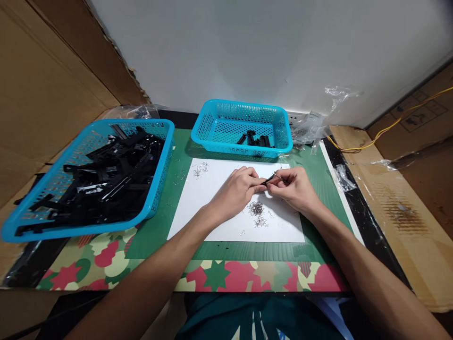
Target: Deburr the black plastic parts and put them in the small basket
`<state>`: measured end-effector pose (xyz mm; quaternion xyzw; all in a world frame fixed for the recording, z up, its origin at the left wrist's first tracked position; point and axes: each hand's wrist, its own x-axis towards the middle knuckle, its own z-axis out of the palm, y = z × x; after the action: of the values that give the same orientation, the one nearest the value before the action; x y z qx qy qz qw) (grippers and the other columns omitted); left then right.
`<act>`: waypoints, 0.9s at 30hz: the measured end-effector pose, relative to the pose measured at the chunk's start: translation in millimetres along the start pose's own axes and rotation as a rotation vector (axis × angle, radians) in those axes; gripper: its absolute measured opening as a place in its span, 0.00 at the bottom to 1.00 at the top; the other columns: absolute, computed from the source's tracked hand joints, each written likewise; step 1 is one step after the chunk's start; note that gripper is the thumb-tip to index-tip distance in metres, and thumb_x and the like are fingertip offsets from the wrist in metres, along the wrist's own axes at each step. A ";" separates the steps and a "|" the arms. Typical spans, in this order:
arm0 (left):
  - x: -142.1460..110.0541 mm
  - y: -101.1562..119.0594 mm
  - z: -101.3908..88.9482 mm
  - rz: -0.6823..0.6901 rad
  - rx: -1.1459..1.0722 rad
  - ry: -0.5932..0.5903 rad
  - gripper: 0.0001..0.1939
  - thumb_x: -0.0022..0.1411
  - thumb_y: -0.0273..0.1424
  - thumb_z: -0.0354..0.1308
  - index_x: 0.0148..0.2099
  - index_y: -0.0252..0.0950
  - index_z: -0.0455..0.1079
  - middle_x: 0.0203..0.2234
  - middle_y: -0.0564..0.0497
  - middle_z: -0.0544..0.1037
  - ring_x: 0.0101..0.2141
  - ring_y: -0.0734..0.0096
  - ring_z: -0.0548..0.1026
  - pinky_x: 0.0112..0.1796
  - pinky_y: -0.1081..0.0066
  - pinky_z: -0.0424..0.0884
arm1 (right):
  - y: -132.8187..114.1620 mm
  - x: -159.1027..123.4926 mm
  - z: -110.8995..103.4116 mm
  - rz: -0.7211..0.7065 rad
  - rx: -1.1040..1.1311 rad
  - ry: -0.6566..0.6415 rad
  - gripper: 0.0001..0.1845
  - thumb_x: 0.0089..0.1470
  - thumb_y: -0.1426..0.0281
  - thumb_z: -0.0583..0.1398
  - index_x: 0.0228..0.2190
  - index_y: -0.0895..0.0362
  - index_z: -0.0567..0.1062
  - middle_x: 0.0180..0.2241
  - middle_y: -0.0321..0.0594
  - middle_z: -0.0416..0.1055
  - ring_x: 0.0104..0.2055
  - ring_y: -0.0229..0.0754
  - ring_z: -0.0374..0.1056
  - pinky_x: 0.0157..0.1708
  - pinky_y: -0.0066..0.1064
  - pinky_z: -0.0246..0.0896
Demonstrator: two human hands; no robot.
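Your left fingers [258, 181] were pinched closed on a small black piece [269, 179], which lay between your two hands, above the white sheet [215, 198]. Your right fingers [278, 190] met them from the other side, closed around a thin metal item [280, 177] — too small to make out clearly — right by that black piece.

Just nearer to you than your fingers, a dense little pile of fine curled metal bits [256, 208] sat on the sheet, with a looser cluster [261, 222] beside it. Well to the left of your left fingers, more curled bits [200, 169] lay scattered near the sheet's far corner.

Beyond your fingers stood a blue basket [241, 150] with a few black parts [256, 140] in it. Farther off to their left, a larger blue basket [161, 182] held a heap of black parts [120, 174]. Clear plastic bags [309, 127] lay beyond your right fingers and to their right, beside the smaller basket — and the green-covered table [320, 189] spread out around the sheet
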<state>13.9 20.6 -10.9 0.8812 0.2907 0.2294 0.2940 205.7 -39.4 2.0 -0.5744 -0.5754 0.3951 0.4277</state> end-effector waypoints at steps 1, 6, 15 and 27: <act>0.0 0.2 0.0 0.004 0.000 -0.002 0.07 0.71 0.27 0.63 0.44 0.39 0.83 0.35 0.50 0.74 0.41 0.62 0.71 0.42 0.63 0.66 | 0.0 0.2 -0.1 -0.003 -0.006 -0.004 0.10 0.45 0.68 0.63 0.17 0.58 0.72 0.17 0.27 0.48 0.24 0.32 0.43 0.24 0.29 0.37; -0.2 1.0 -0.4 0.027 -0.015 0.004 0.08 0.71 0.25 0.62 0.42 0.38 0.83 0.34 0.50 0.73 0.40 0.63 0.71 0.41 0.64 0.66 | -1.9 0.9 -2.8 -0.013 -0.033 -0.048 0.13 0.46 0.69 0.63 0.15 0.57 0.68 0.18 0.27 0.49 0.24 0.32 0.44 0.24 0.29 0.38; 0.5 6.6 -5.1 0.019 -0.020 0.001 0.09 0.72 0.27 0.60 0.44 0.37 0.82 0.34 0.49 0.72 0.41 0.63 0.72 0.41 0.65 0.67 | -13.0 -3.6 -22.8 -0.045 -0.299 -0.062 0.13 0.56 0.66 0.63 0.37 0.61 0.85 0.22 0.36 0.69 0.25 0.36 0.56 0.26 0.30 0.50; 0.7 7.8 -6.8 0.025 0.030 0.028 0.11 0.75 0.30 0.56 0.51 0.36 0.79 0.40 0.46 0.79 0.45 0.60 0.76 0.47 0.61 0.72 | 6.9 4.3 -18.6 -0.215 -0.267 0.038 0.07 0.57 0.69 0.66 0.33 0.57 0.86 0.31 0.44 0.81 0.29 0.41 0.70 0.31 0.32 0.61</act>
<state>13.4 18.6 -0.7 0.8858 0.2870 0.2409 0.2738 225.7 -35.7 1.6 -0.5685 -0.6727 0.2560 0.3984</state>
